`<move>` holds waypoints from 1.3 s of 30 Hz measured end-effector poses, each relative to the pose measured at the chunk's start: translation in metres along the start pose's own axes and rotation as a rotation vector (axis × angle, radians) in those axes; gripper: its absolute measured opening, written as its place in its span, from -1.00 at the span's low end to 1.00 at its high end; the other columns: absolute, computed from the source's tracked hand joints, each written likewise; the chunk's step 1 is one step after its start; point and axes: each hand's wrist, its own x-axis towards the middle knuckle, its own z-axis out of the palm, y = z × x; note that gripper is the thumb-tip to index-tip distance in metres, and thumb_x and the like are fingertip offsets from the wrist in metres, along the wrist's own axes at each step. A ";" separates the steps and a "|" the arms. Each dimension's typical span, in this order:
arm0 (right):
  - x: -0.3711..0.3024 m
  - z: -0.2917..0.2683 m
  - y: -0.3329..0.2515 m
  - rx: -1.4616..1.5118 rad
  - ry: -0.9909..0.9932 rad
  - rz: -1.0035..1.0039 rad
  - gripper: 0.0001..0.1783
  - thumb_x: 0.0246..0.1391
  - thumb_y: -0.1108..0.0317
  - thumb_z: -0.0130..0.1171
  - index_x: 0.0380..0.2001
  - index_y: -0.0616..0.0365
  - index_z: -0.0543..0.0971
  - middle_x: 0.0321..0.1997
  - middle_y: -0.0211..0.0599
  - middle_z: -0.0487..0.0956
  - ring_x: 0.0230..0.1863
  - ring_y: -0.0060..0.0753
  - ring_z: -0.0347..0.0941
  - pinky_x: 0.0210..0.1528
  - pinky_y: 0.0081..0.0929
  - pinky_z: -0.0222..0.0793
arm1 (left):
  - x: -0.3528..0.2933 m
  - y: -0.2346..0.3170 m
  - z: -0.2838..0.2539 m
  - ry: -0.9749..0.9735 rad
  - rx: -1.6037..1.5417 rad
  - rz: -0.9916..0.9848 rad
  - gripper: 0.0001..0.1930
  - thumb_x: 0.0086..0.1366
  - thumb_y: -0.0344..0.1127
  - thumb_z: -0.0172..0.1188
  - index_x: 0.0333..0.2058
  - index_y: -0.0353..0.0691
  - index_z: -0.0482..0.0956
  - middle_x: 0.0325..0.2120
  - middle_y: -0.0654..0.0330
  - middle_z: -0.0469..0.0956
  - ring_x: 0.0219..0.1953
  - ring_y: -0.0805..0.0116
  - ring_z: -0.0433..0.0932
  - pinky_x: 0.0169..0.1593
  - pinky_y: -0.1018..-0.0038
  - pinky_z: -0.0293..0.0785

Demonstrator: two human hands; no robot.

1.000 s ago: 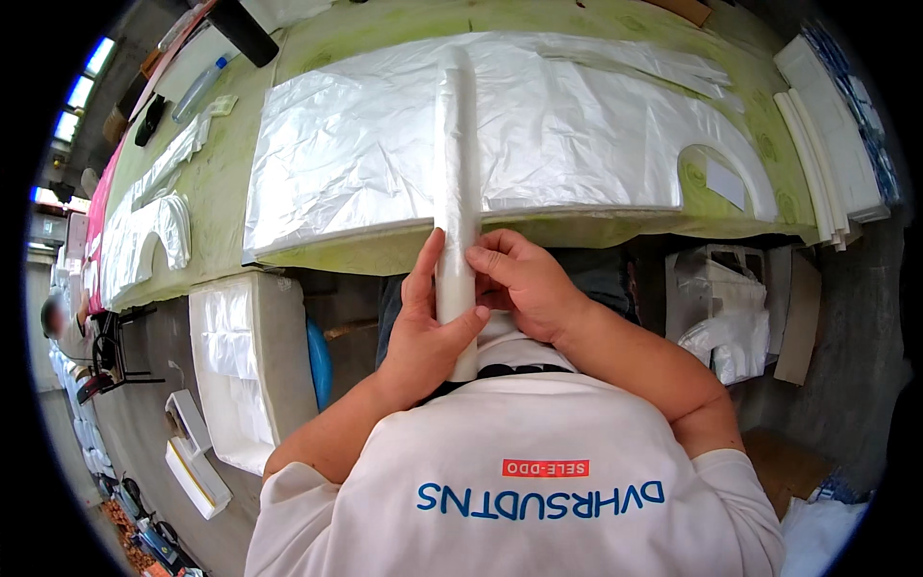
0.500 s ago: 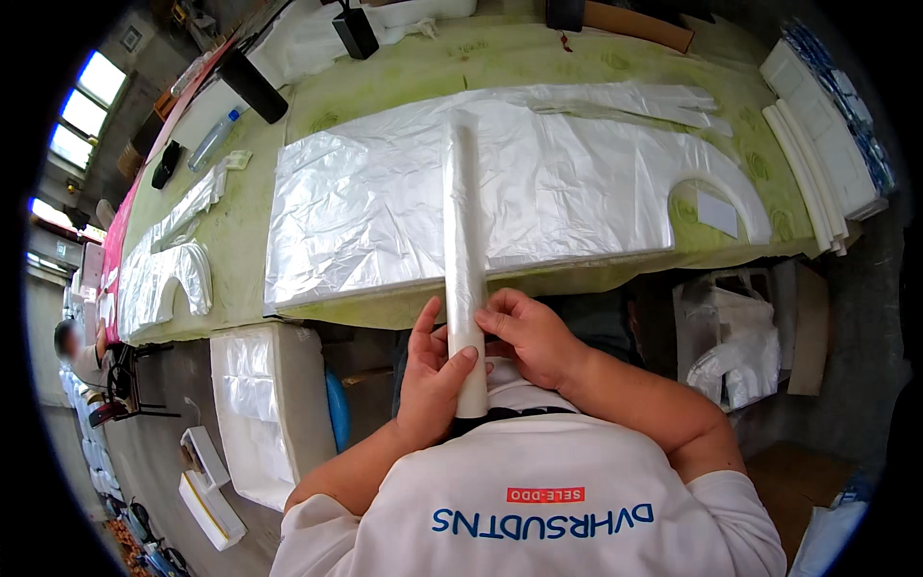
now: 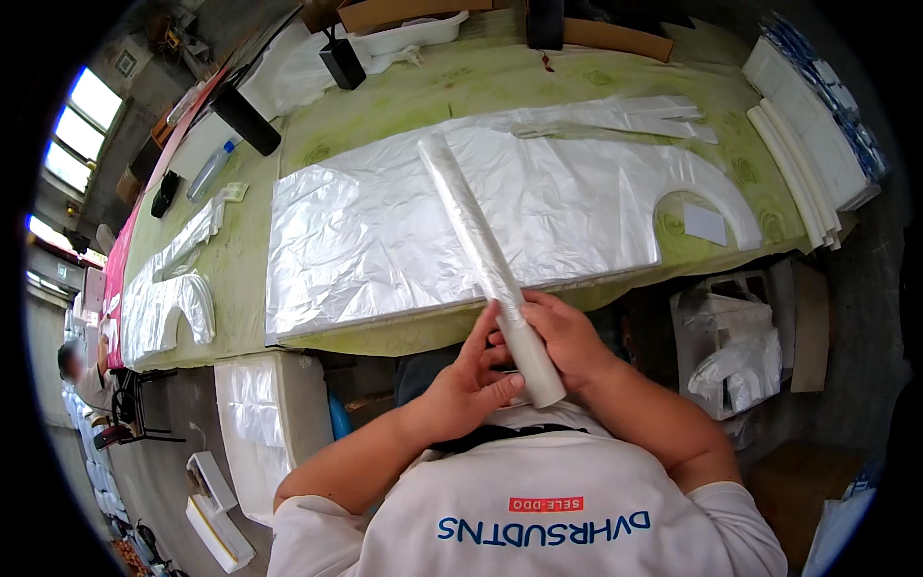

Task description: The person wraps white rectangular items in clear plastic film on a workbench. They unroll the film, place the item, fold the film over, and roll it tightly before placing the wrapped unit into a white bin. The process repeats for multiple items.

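Head view. I see one rolled tube of clear plastic film (image 3: 490, 269), its long axis running diagonally: the near end sits low, close to the chest, and the far end points up and to the left, over the middle of the green worktop (image 3: 538, 87). The tube is lifted at its near end and passes above one large flattened stack of plastic bags (image 3: 385, 231) spread on the worktop.

Both hands meet at the tube's near end. The left hand (image 3: 466, 385) comes in from the lower left, fingers curled against the tube's left side, thumb across it. The right hand (image 3: 567, 337) comes from the lower right, fingers wrapped around the tube from behind. Both forearms bend inward at the elbow.

To the left lies a second, smaller stack of cut bags (image 3: 168, 298). One clear bottle (image 3: 209, 170) lies beyond it. Folded white sheets (image 3: 808, 144) are piled at the right edge.
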 end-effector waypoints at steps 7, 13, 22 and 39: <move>-0.023 -0.015 -0.026 -0.117 0.125 -0.012 -0.54 0.34 0.23 -0.01 0.23 0.19 0.38 -0.15 -0.22 0.57 -0.31 -0.37 0.60 -0.31 -0.38 0.62 | 0.055 0.038 -0.022 0.279 1.120 0.308 -0.45 0.28 -0.17 0.31 0.24 0.00 0.45 -0.18 -0.07 0.43 -0.15 0.00 0.47 -0.01 0.24 0.48; -0.041 -0.023 -0.029 -0.185 0.191 0.045 -0.49 0.32 0.30 -0.06 0.28 0.23 0.32 -0.03 -0.08 0.58 -0.29 -0.32 0.62 -0.32 -0.39 0.63 | 0.154 0.063 -0.079 0.527 1.198 0.312 -0.61 0.33 -0.03 0.21 0.11 0.10 0.61 -0.19 -0.08 0.47 -0.16 0.01 0.54 0.00 0.23 0.51; -0.055 -0.051 -0.041 -0.176 0.148 0.099 -0.53 0.32 0.32 -0.04 0.25 0.22 0.35 -0.04 -0.09 0.59 -0.28 -0.34 0.62 -0.27 -0.40 0.63 | 0.192 0.114 -0.165 0.477 0.816 -0.086 -0.40 0.28 0.01 0.32 0.21 -0.13 0.48 -0.09 0.17 0.51 -0.06 0.34 0.44 0.03 0.37 0.41; -0.046 -0.051 -0.058 -0.296 0.095 0.043 -0.51 0.32 0.37 0.06 0.26 0.28 0.35 0.03 -0.19 0.54 -0.17 -0.43 0.56 -0.09 -0.42 0.57 | 0.213 0.152 -0.183 0.201 0.705 -0.528 -0.65 0.22 0.01 0.39 -0.14 -0.05 0.62 -0.31 0.41 0.46 -0.26 0.54 0.34 -0.09 0.50 0.33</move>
